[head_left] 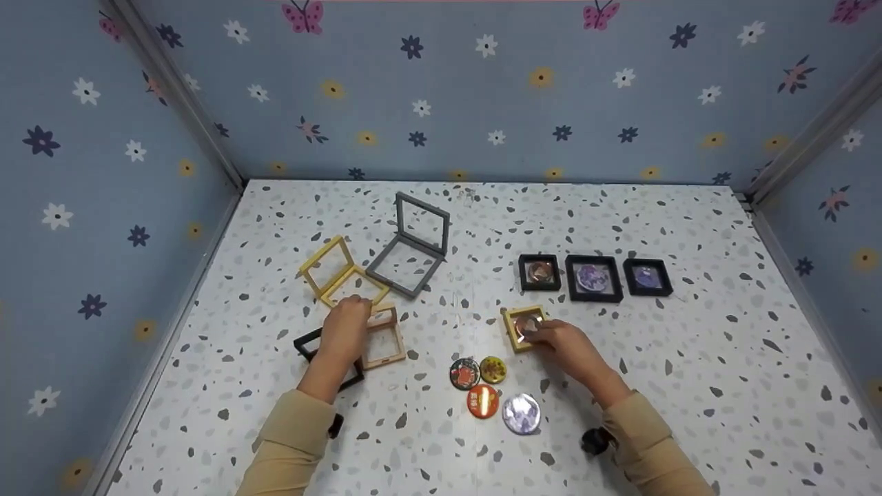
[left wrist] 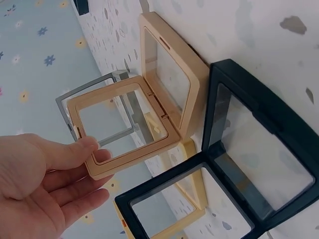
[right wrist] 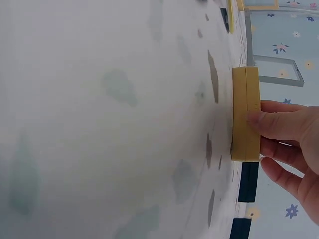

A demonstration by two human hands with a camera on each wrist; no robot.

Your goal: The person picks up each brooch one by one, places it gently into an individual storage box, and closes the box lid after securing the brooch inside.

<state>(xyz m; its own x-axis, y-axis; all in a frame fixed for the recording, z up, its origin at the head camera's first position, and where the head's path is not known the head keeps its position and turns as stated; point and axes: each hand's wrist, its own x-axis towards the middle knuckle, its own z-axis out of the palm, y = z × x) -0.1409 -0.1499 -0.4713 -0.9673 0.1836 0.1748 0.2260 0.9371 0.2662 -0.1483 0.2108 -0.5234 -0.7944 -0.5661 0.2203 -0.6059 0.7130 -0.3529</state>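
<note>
My left hand [head_left: 344, 332] pinches the raised lid of a beige hinged display frame [left wrist: 124, 162] between thumb and fingers. Beside it, a black hinged frame [left wrist: 294, 164] stands open, partly hidden by my forearm in the head view. Behind are an open yellow frame [head_left: 324, 265] and a larger open grey frame [head_left: 448, 234]. My right hand [head_left: 572, 351] holds a closed yellow display frame [right wrist: 240, 114] by its edge, thumb on its side. A round badge [head_left: 524, 325] shows inside this yellow frame, partly covered by the fingers.
Several loose round badges, including a red one [head_left: 482, 393] and a purple one [head_left: 521, 415], lie between the forearms. Three black frames with badges inside, such as the middle one [head_left: 594, 297], form a row at the right. Patterned walls [head_left: 455, 89] bound the speckled table [head_left: 689, 220].
</note>
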